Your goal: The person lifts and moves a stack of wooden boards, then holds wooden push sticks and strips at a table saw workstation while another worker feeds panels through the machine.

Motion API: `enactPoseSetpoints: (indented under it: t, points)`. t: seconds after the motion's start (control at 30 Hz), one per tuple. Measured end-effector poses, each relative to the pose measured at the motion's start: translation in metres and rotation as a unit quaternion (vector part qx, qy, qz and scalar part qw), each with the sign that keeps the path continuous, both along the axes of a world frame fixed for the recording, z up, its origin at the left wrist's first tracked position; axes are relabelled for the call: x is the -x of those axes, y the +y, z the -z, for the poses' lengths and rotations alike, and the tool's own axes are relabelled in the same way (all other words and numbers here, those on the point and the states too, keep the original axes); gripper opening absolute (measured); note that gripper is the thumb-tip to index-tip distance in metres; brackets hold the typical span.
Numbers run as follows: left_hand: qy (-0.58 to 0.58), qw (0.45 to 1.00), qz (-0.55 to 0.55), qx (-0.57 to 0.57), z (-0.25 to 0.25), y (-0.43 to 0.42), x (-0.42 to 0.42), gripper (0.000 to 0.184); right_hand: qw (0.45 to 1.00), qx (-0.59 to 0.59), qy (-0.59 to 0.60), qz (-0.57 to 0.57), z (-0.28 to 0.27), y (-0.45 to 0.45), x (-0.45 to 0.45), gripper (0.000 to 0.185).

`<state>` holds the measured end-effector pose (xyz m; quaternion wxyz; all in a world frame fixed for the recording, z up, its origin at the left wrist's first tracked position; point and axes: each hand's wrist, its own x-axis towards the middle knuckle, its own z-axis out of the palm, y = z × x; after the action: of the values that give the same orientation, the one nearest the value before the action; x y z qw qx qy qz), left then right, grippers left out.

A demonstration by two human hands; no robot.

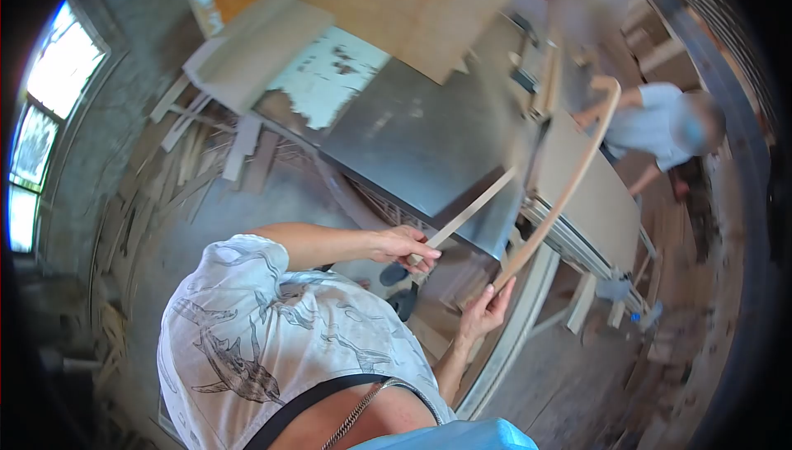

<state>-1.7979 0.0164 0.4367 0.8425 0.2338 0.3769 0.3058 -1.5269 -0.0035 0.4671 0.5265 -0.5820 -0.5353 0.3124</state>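
Observation:
My left hand (407, 249) is closed around the near end of a thin, straight wooden strip (473, 209), which reaches out over the edge of the dark metal tabletop (404, 132). In my right hand (487, 311), lower and to the right, I grip the near end of a longer wooden piece (568, 188). That piece runs up and away to the right, and its far end bends into a short hook. The two wooden pieces are apart from each other.
A co-worker in a light blue shirt (656, 124) leans over a grey panel (582, 194) at the right. Sheets of plywood (396, 4) lie on the far part of the table. Scrap boards (194, 149) litter the floor at left. A pale rail (516, 330) runs beside my right arm.

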Motion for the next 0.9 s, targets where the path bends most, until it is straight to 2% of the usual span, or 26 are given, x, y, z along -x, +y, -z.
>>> enactPoseSetpoints:
  t: [0.13, 0.33, 0.43, 0.57, 0.7, 0.83, 0.9]
  points:
    - [0.047, 0.996, -0.061, -0.053, -0.023, -0.06, 0.16, 0.057, 0.999, -0.019, 0.039, -0.012, 0.041, 0.012, 0.052, 0.057]
    - [0.154, 0.968, -0.193, -0.047, -0.049, -0.151, 0.384, 0.048, 0.992, 0.024, 0.127, -0.005, 0.02, 0.016, 0.172, 0.057]
    - [0.196, 0.946, -0.255, -0.04, -0.044, -0.189, 0.471, 0.046, 0.996, 0.018, 0.088, -0.017, 0.006, 0.013, 0.216, 0.055]
    - [0.171, 0.935, -0.31, -0.031, -0.031, -0.212, 0.555, 0.042, 0.995, 0.006, 0.097, -0.026, 0.013, 0.026, 0.245, 0.057]
    - [0.115, 0.938, -0.326, -0.037, -0.007, -0.21, 0.611, 0.045, 0.995, 0.002, 0.092, -0.028, 0.009, 0.021, 0.263, 0.057]
    - [0.087, 0.893, -0.443, -0.007, 0.001, -0.189, 0.622, 0.054, 0.997, -0.015, 0.067, -0.02, 0.014, 0.023, 0.258, 0.057]
    - [0.148, 0.85, -0.506, 0.01, 0.005, -0.172, 0.617, 0.067, 0.999, -0.027, 0.039, -0.011, 0.021, 0.025, 0.249, 0.057]
